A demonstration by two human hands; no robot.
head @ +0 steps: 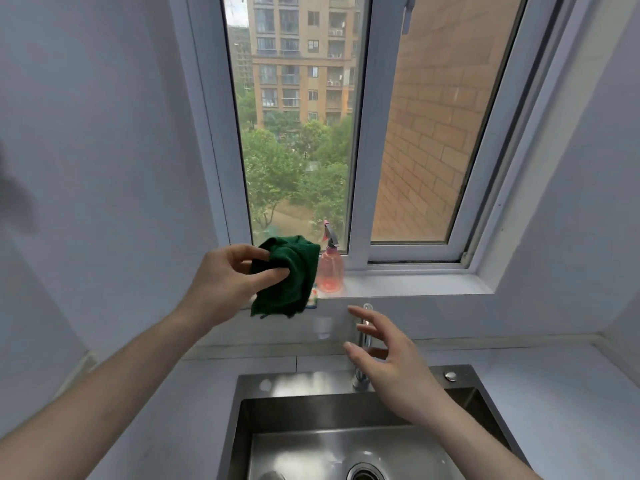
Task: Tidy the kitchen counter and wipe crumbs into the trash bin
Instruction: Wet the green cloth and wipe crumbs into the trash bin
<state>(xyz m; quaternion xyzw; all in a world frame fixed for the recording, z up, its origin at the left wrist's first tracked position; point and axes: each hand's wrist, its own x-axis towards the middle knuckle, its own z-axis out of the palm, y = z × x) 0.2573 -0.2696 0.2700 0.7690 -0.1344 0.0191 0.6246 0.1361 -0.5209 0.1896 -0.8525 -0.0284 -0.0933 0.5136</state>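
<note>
At the pale surface (540, 386) by the sink (311, 414), my left hand (225, 282) pinches the green cloth (287, 275) up near the window sill, my right hand (384, 358) spreads open by the tap (363, 341), so I think wiping hasn't started.

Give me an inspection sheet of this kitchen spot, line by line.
Surface: pale counter around a steel sink.
Job's things: green cloth, held up in front of the windowsill.
Clutter: pink spray bottle upright on the windowsill.
Grippers: left hand pinches the cloth; right hand open at the faucet.
Cables: nothing seen.
Surroundings: window showing trees and buildings.
</note>
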